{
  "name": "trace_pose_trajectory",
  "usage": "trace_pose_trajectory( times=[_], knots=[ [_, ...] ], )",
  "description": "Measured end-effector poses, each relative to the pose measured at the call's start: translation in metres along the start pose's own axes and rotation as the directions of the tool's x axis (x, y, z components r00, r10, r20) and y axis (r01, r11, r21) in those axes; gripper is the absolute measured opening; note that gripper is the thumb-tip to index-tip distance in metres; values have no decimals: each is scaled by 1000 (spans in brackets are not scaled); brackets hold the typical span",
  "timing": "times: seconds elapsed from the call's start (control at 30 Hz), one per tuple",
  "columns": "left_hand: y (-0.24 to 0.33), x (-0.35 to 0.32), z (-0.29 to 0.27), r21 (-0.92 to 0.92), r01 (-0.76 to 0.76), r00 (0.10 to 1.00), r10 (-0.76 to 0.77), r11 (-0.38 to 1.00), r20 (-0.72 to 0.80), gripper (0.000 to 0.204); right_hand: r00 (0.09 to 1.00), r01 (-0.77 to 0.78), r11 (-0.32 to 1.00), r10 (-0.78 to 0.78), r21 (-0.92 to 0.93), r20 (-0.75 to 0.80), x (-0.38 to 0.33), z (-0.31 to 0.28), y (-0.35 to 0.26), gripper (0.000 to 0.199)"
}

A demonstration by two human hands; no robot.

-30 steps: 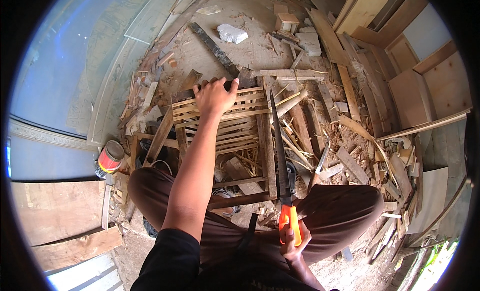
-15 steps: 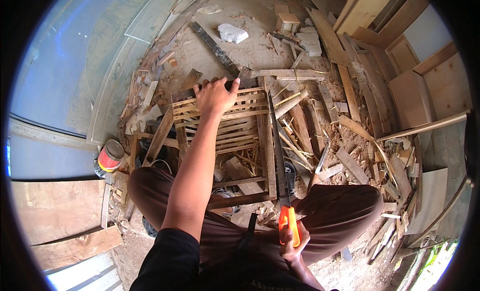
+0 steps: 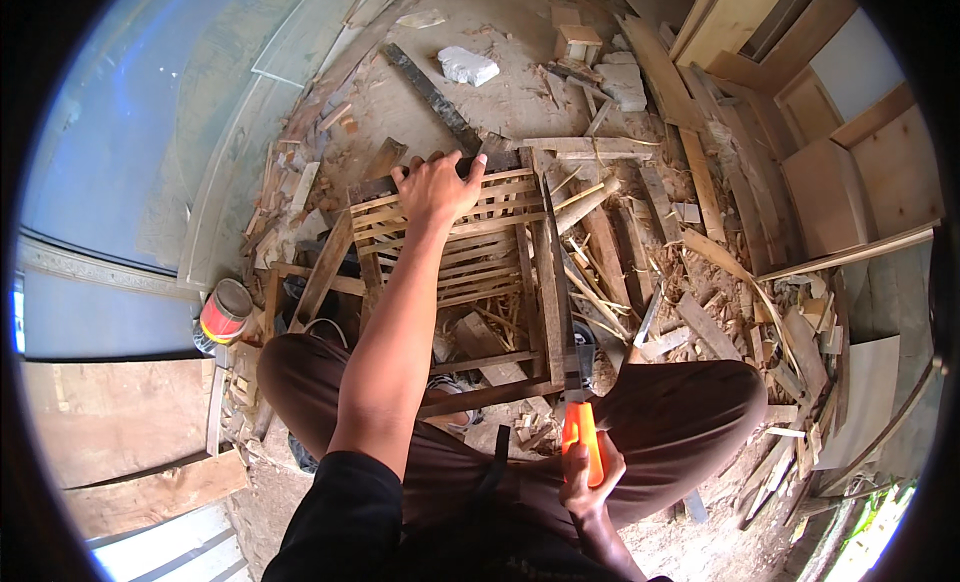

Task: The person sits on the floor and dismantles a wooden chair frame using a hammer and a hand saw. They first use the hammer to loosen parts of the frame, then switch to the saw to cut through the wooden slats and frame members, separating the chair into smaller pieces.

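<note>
The dirt floor (image 3: 500,92) is buried under wood offcuts and splinters (image 3: 700,282). A slatted wooden crate (image 3: 470,252) stands on it amid the scraps. A white stone chunk (image 3: 468,66) lies farther off, a red tin can (image 3: 225,314) sits left, and broad boards (image 3: 110,412) lie beside it.

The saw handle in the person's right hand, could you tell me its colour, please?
Bright orange; the saw handle shows clearly in the head view.
</note>
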State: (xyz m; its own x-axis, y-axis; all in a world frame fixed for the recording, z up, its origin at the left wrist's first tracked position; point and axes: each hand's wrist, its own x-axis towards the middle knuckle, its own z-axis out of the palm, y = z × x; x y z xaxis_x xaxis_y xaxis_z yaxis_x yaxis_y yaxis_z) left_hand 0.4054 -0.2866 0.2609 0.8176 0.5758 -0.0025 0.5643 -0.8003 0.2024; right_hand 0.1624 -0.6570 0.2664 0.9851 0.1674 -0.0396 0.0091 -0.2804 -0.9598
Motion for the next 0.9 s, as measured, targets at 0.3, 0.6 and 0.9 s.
trace_pose_trajectory(
  times=[0.3, 0.6, 0.9],
  knots=[
    [-5, -6, 10, 33, -133, 960, 137, 991, -244, 63, 979, -200, 943, 205, 266, 7, 9, -10, -47, 40],
    [7, -106, 48, -45, -465, 786, 390, 884, -479, 33, 985, -14, 998, 2, 68, 172, 2, -20, -9, 30],
    [24, -94, 74, -181, -360, 774, 184, 915, -606, 29, 991, 82, 994, -73, 76, -110, -16, -5, 0, 45]
  ],
)
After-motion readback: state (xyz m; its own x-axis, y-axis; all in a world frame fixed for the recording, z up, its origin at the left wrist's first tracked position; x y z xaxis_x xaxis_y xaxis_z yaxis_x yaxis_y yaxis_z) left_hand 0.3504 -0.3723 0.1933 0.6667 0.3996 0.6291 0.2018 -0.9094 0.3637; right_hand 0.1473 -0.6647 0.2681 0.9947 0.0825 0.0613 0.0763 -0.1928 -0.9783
